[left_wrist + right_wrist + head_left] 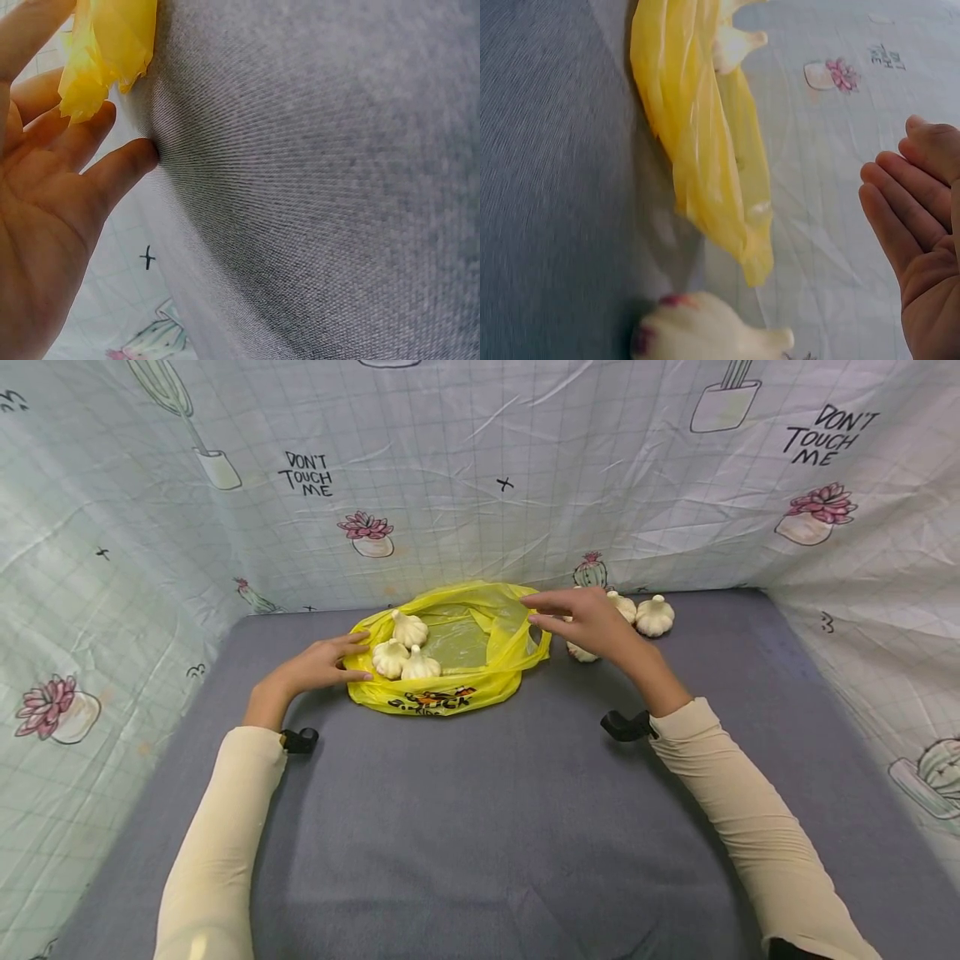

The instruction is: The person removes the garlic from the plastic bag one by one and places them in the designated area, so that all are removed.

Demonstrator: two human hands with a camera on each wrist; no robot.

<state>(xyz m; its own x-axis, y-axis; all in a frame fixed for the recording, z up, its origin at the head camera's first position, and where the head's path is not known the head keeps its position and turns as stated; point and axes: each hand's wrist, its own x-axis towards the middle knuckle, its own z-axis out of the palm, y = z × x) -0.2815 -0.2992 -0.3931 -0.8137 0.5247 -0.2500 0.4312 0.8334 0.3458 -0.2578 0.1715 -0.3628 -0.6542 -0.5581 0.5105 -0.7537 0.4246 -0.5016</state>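
A yellow plastic bag (495, 689) lies on the grey cloth with its mouth spread wide. Three garlic bulbs (390, 658) sit inside, at its left end. My left hand (322, 662) is at the bag's left edge, fingers and thumb spread around the plastic. In the left wrist view, a crumpled end of the bag (112, 52) hangs beside those loosely bent fingers. Over the bag's right end, my right hand (592, 620) hovers with relaxed fingers and nothing in them. Beneath and behind it lie several more garlic bulbs (654, 616), partly hidden by the hand.
A printed curtain (480, 468) hangs along the back and both sides of the grey-covered table (465, 810). In the right wrist view, one purple-streaked garlic bulb (705, 330) lies close to the bag's right end. Black wrist mounts (628, 727) stick out from the wrists.
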